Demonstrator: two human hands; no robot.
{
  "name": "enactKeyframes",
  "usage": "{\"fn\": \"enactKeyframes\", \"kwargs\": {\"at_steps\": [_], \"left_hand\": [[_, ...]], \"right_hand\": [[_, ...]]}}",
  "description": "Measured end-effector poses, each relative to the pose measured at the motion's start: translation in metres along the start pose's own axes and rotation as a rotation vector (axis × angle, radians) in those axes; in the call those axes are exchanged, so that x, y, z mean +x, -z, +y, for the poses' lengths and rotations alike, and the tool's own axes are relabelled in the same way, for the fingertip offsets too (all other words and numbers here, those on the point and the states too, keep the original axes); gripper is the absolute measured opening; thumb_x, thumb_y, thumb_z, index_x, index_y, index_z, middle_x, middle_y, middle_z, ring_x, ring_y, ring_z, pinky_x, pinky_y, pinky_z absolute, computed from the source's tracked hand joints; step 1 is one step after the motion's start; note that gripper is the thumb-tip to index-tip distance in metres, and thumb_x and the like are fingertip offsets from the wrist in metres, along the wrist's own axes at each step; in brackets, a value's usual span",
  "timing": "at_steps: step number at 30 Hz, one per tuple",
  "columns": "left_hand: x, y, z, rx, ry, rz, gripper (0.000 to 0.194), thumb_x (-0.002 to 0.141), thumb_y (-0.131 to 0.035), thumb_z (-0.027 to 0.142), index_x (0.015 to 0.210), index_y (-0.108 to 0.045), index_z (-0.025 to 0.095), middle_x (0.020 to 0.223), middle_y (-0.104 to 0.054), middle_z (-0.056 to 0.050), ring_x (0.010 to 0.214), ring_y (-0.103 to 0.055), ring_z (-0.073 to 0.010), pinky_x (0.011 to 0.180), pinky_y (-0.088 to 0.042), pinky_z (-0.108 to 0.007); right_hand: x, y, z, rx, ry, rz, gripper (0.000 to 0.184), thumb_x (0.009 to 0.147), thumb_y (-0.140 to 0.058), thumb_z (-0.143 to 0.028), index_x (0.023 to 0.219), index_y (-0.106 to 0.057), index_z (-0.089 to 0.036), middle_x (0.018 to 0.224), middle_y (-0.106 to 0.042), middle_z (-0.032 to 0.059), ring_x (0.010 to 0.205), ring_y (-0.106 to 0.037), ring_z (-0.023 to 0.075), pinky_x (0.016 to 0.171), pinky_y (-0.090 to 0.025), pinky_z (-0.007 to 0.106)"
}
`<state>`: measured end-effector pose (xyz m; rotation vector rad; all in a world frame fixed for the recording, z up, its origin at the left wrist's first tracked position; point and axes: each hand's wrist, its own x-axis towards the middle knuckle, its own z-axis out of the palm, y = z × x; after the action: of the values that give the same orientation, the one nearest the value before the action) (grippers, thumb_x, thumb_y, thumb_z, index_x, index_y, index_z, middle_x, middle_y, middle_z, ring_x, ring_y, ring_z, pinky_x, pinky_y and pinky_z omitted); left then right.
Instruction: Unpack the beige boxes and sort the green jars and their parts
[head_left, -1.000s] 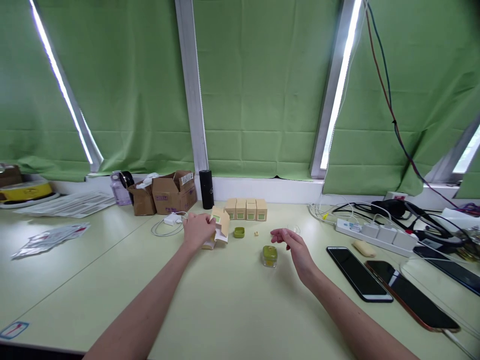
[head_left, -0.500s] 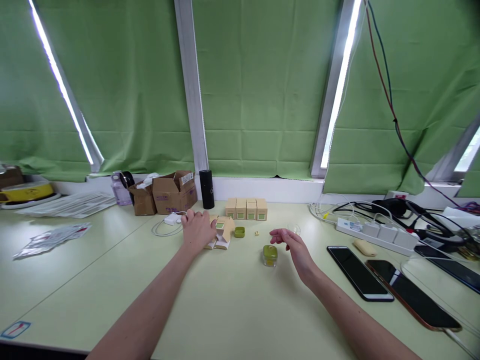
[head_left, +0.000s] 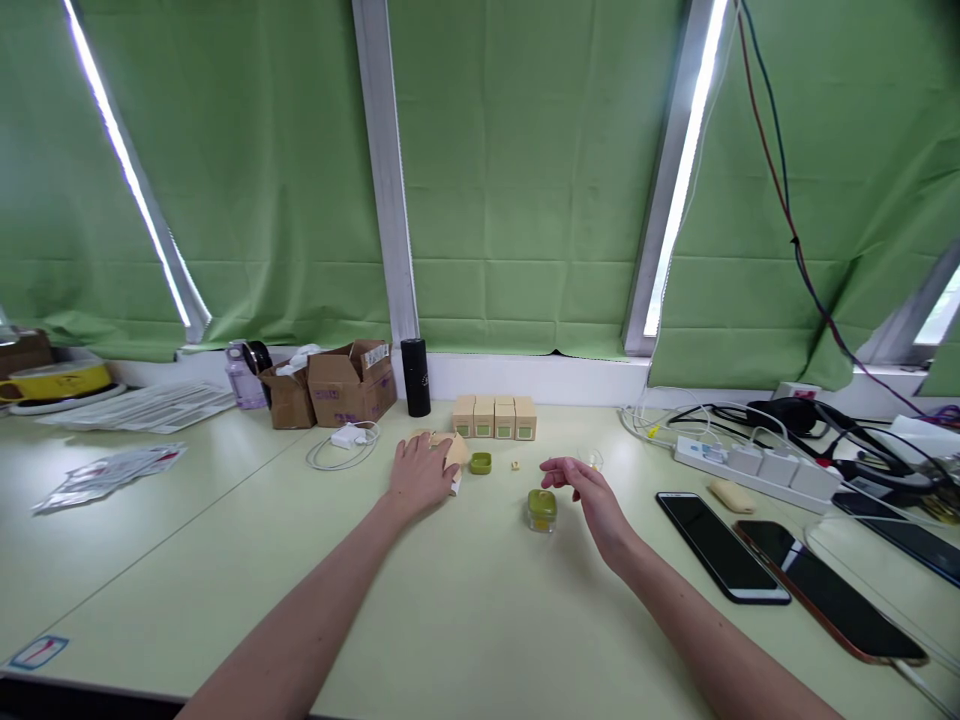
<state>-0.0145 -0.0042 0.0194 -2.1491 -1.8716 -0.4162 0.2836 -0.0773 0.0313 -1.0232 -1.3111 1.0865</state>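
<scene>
My left hand point(head_left: 421, 476) lies palm down with fingers spread over flattened kraft-paper boxes point(head_left: 454, 454), covering most of them. My right hand point(head_left: 585, 484) hovers with loosely bent fingers just behind and right of a small clear jar with a green lid point(head_left: 541, 508); nothing shows in its grasp. A separate green lid or cap point(head_left: 480, 463) sits on the table between the hands. Beside it is a tiny pale piece point(head_left: 515, 465), too small to name. Behind my right fingers stands a clear, rounded item point(head_left: 594, 459), partly hidden.
Several small kraft boxes point(head_left: 494, 418) stand in a row at the back. Left of them are a black bottle point(head_left: 415, 378), an open carton point(head_left: 349, 384) and a charger with cable point(head_left: 349, 436). Phones point(head_left: 720, 545) and a power strip point(head_left: 757, 470) lie on the right.
My left hand has moved right and flattened onto the kraft-paper boxes, which are now mostly covered. My right hand and the jar have stayed in place.
</scene>
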Motion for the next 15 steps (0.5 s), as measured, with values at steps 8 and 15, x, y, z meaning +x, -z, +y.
{"fn": "enactKeyframes", "kwargs": {"at_steps": [8,15], "left_hand": [[0.0006,0.0041,-0.0011,0.008,0.046,-0.003,0.049,0.094,-0.050,0.041,0.139,-0.060,0.025,0.141,-0.058,-0.019,0.130,-0.051,-0.0390,0.112,-0.028,-0.056],[0.0003,0.0071,-0.0009,0.008,0.045,0.024,0.048,0.095,-0.049,0.041,0.139,-0.060,0.025,0.140,-0.060,-0.018,0.132,-0.049,-0.0385,0.116,-0.022,-0.058]], "right_hand": [[-0.0004,0.0004,0.0000,-0.007,0.012,0.010,0.053,0.084,-0.058,-0.074,0.092,-0.077,-0.025,0.088,-0.074,0.0070,0.096,-0.059,0.0271,0.087,-0.043,0.038],[0.0060,0.0045,0.0074,-0.068,0.024,0.015,0.043,0.082,-0.065,-0.065,0.094,-0.074,-0.024,0.088,-0.073,0.0065,0.098,-0.062,0.0278,0.093,-0.044,0.041]]}}
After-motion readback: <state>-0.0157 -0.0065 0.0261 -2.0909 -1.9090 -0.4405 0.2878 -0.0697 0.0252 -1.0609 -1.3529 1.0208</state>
